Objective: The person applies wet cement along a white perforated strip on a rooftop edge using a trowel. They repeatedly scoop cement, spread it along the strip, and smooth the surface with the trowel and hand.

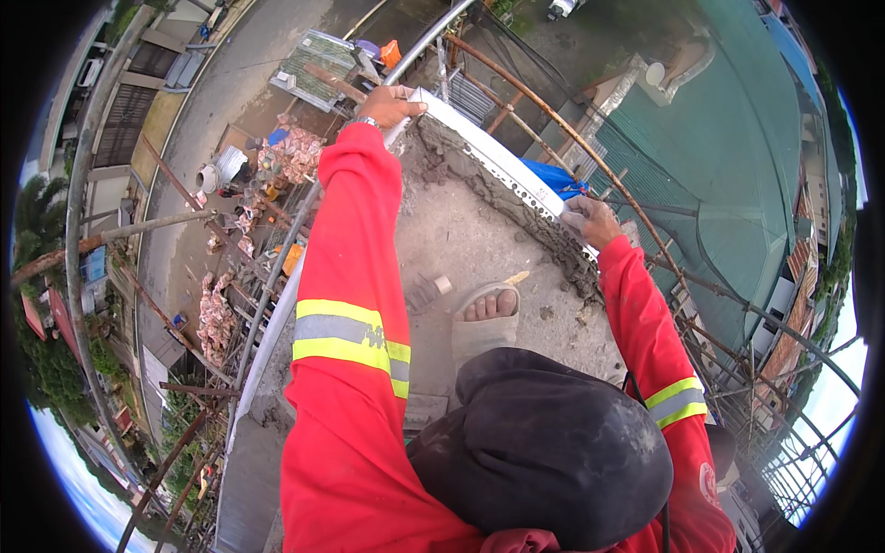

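Observation:
A long white perforated edge strip (498, 152) lies along the far right edge of a concrete ledge. My left hand (392, 106) is closed on its far left end, fingers pinching it at the corner. Farther right along the same strip, my right hand (593, 221) grips it with thumb and fingers. Rough grey mortar (498, 195) runs along the strip's inner side, beneath its row of holes. My sandalled foot (489, 309) rests on the dusty ledge (442, 221) between my arms. Dark fabric (562, 442) hides the near part of the ledge.
Rusty scaffold pipes (572, 129) cross beyond the right edge, and more metal poles (267, 286) stand on the left. A steep drop leads to a street (207, 120) and piled pinkish sacks (295, 152). Green netting (728, 175) spreads at right; a blue sheet (553, 175) hangs just outside the strip.

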Tool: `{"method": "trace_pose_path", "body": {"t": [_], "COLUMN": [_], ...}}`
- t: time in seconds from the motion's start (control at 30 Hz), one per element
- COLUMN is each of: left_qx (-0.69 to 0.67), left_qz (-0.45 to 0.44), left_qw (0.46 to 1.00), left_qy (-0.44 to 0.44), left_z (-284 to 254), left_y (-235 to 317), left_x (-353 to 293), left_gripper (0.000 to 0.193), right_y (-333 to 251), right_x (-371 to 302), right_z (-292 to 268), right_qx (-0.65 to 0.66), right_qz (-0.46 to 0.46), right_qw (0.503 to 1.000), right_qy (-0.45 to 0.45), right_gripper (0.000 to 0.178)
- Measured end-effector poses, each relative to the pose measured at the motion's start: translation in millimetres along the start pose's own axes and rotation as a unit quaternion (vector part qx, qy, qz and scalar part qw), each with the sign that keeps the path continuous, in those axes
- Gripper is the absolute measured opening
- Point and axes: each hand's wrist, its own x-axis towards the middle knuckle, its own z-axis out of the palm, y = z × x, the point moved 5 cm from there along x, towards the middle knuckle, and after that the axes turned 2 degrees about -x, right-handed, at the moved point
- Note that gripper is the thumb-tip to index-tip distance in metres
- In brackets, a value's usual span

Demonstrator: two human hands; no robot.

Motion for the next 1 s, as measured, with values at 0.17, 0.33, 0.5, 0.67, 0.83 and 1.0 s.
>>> {"method": "trace_pose_path", "body": {"t": [0.17,0.33,0.5,0.67,0.83,1.0], "left_qx": [0.003,0.013,0.023,0.035,0.021,0.034], "left_qz": [0.013,0.019,0.009,0.013,0.018,0.025], "left_qw": [1.000,1.000,1.000,0.999,0.999,0.999], "left_qy": [0.004,-0.001,0.011,0.024,0.034,0.032], "left_z": [-0.5,-0.2,-1.3,-1.9,-2.4,-2.0], "left_y": [-0.9,-1.6,-2.1,-2.3,-9.5,-9.6], "left_x": [0.4,2.7,1.4,2.9,7.5,10.0], "left_gripper": [0.055,0.055,0.057,0.050,0.033,0.032], "right_y": [2.5,-4.0,-8.9,-7.5,-7.6,-4.7], "right_x": [2.2,-1.1,-3.8,-2.4,-2.3,-2.2], "right_z": [0.5,0.6,0.1,-0.4,-0.9,-0.2], "right_qx": [0.012,0.038,0.020,-0.010,-0.013,0.004], "right_qz": [0.005,0.009,0.009,0.000,-0.002,0.011], "right_qw": [1.000,0.999,1.000,1.000,1.000,1.000], "right_qy": [-0.005,-0.008,-0.004,-0.001,0.001,-0.002], "right_gripper": [0.017,0.014,0.014,0.016,0.016,0.016]}}
